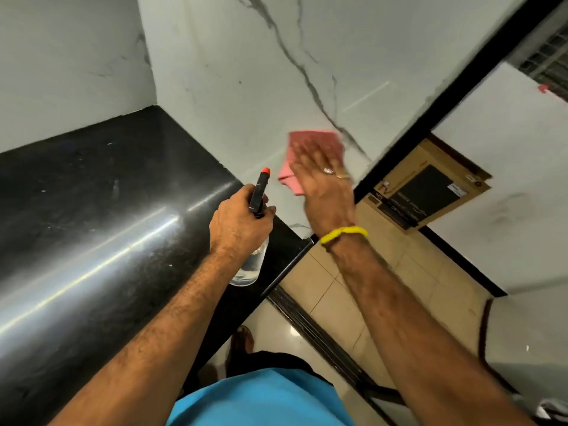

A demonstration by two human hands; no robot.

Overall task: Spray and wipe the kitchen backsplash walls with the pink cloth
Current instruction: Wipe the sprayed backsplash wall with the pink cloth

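The backsplash wall (246,87) is white marble with grey veins, meeting a second white wall at a corner on the left. My right hand (322,186) presses the pink cloth (313,146) flat against the marble with straight fingers; the hand is blurred. My left hand (238,224) grips a spray bottle (259,192) by its black head, orange nozzle pointing up toward the wall. The bottle's clear body (250,267) hangs below my fist, above the black counter.
A glossy black granite counter (107,210) runs along the left and ends near the bottle. A black door frame (455,78) borders the marble on the right. A cardboard box (430,186) leans on the wall beyond it, on beige floor tiles (322,287).
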